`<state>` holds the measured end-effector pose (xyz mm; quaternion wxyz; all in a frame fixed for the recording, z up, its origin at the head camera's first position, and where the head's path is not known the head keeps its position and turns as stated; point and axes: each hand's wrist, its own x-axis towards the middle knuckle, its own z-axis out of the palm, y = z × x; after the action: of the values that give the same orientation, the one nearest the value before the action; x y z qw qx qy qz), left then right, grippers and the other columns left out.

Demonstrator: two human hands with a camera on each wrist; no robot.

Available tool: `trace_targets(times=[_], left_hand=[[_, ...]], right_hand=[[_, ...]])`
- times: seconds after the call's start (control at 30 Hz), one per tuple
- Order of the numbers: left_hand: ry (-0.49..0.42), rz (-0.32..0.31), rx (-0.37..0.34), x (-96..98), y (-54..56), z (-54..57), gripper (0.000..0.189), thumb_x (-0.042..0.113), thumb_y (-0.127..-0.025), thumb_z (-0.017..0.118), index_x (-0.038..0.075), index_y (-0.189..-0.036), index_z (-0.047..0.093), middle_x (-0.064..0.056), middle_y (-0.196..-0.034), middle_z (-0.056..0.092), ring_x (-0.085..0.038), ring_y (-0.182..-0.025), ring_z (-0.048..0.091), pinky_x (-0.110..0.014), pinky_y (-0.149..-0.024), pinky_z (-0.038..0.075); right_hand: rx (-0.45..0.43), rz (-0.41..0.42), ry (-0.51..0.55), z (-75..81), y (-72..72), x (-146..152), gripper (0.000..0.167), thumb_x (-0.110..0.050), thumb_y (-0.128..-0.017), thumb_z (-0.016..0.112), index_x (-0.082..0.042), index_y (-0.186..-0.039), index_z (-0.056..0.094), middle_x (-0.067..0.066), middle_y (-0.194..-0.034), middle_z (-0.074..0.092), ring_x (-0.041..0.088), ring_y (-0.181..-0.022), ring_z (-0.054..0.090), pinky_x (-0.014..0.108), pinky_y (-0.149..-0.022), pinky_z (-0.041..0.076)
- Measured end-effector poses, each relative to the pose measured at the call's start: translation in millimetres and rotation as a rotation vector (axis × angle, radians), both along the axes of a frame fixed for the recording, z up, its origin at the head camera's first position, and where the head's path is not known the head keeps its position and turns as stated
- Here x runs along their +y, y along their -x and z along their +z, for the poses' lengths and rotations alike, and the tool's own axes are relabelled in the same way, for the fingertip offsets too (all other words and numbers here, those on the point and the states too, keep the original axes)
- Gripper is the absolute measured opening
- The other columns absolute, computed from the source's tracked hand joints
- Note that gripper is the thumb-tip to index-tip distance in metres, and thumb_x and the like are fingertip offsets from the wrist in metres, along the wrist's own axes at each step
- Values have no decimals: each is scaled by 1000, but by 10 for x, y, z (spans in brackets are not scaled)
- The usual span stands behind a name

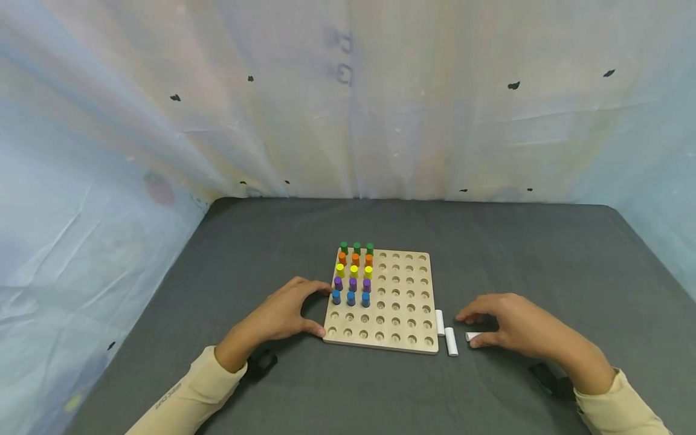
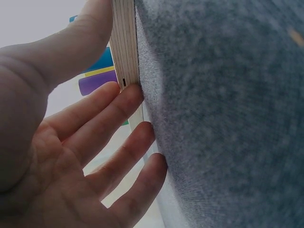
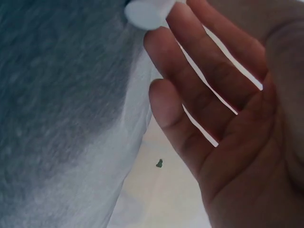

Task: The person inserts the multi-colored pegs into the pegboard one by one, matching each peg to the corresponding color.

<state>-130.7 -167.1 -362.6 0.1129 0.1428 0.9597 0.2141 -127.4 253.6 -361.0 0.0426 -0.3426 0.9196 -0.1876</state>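
A wooden peg board (image 1: 402,347) lies on the grey cloth, with rows of round holes. In its left part, green pegs (image 1: 356,248), orange pegs (image 1: 356,259), yellow pegs (image 1: 354,271), purple pegs (image 1: 353,284) and blue pegs (image 1: 350,298) stand three to a row. My left hand (image 1: 283,311) rests its thumb and fingertips against the board's left edge, fingers loosely extended. To the board's right, my right hand (image 1: 513,323) arches over a white peg (image 1: 470,336), thumb beside it and fingertips apart. That peg's white end (image 3: 145,15) shows near the fingertips in the right wrist view.
Two more white pegs lie by the board's right edge: one against it (image 1: 440,322), the other (image 1: 451,342) slightly nearer me. Grey cloth (image 1: 489,241) covers the table. Pale sheeting (image 1: 402,121) hangs along the back and sides.
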Motion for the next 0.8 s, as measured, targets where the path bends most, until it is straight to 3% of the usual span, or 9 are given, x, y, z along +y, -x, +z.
trace_targets(times=[0.4,0.8], left_hand=[[-3,2,-3,5,-28,0,78,37,-68,91,26,-138,58,4,-136,59,-19,-130,49,-52,-104,45],[6,12,-17,12,-12,2,78,37,-68,91,27,-138,58,3,-137,58,-20,-131,49,-53,-103,45]], right_hand=[[-13,65,56,-91,40,58,18,-40,-83,78,-34,-99,72,-23,-92,65,-8,-80,55,23,-66,48],[56,-2,44,-74,34,34,20,-26,-91,72,-28,-111,71,-22,-95,62,-10,-81,52,24,-68,49]])
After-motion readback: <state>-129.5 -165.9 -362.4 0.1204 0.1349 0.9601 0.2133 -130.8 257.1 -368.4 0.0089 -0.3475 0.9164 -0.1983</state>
